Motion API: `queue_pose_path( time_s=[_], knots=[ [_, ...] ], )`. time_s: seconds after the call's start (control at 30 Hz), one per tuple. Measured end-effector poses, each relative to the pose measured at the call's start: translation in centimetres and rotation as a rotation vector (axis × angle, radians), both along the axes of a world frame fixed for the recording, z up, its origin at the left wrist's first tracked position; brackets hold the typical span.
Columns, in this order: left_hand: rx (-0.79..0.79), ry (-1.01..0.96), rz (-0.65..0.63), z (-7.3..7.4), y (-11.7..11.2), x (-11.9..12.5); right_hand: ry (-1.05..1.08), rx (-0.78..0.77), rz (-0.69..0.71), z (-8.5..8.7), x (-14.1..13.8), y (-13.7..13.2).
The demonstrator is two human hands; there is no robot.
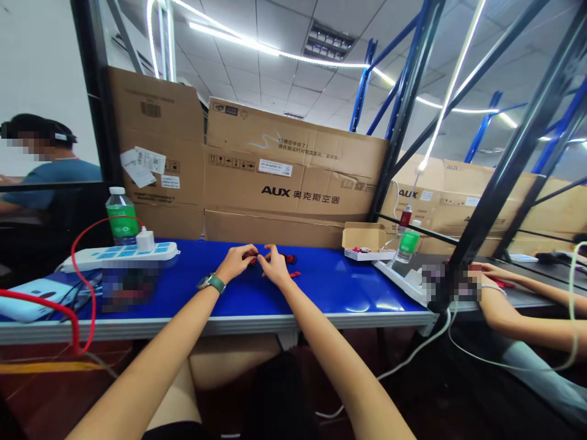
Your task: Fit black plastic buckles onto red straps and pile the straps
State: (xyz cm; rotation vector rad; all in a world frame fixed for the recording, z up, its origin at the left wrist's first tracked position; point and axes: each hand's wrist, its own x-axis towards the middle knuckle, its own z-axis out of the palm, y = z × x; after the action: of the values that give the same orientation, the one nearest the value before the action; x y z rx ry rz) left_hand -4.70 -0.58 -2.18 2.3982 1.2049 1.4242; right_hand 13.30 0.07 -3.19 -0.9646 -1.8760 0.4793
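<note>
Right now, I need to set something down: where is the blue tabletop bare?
Widest: the blue tabletop right of the right hand and red piece, in front of the open box. Smaller: between the left hand and left power strip. Crowded: the left end, with bottle, pale device and that strip; the centre, around both hands.

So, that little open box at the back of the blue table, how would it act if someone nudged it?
The box would probably slide easily: its walls look like thin card, so it's likely light. The lid may flap or flex, since it stands raised at the back. The small reddish bits inside could shift, or spill if it tipped.
</note>
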Motion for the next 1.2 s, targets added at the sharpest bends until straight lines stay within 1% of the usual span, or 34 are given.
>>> queue_pose_path(
  time_s=[0.07, 0.13, 0.27, 0.43, 0.57, 0.73, 0.83, 0.9, 1.03, 1.2],
  knots=[
    [-0.009, -0.003, -0.023, 0.2, -0.2, 0.1, 0.068, -0.089, 0.096, -0.1, 0.0, 0.3],
    [-0.016, -0.015, -0.034, 0.3, -0.3, 0.1, 0.103, -0.142, 0.156, -0.3, -0.1, 0.8],
    [-0.018, -0.033, -0.031, 0.2, -0.2, 0.2, 0.168, -0.179, 0.232, -0.8, -0.1, 2.1],
    [-0.021, -0.077, -0.038, 0.3, -0.3, 0.3, 0.36, -0.077, 0.205, -0.9, 0.2, 3.4],
    [-0.032, -0.106, -0.019, 0.4, -0.5, 0.5, 0.475, -0.108, 0.186, -0.3, 0.7, 3.3],
    [-0.023, -0.03, -0.076, 0.4, -0.5, 0.7, 0.506, -0.209, 0.172, -0.2, 0.7, 2.7],
    [-0.019, 0.003, -0.083, 0.4, -0.6, 0.8, 0.503, -0.255, 0.198, -0.4, 0.5, 2.6],
    [-0.007, -0.002, -0.059, 0.4, -0.6, 0.8, 0.452, -0.236, 0.22, -0.4, 0.4, 2.6],
    [0.01, -0.024, 0.015, 0.5, -0.6, 0.6, 0.346, -0.137, 0.243, -0.2, 0.6, 2.3],
    [0.015, -0.036, 0.041, 0.6, -0.6, 0.5, 0.347, -0.175, 0.262, 0.1, 0.8, 2.0]
  ],
)
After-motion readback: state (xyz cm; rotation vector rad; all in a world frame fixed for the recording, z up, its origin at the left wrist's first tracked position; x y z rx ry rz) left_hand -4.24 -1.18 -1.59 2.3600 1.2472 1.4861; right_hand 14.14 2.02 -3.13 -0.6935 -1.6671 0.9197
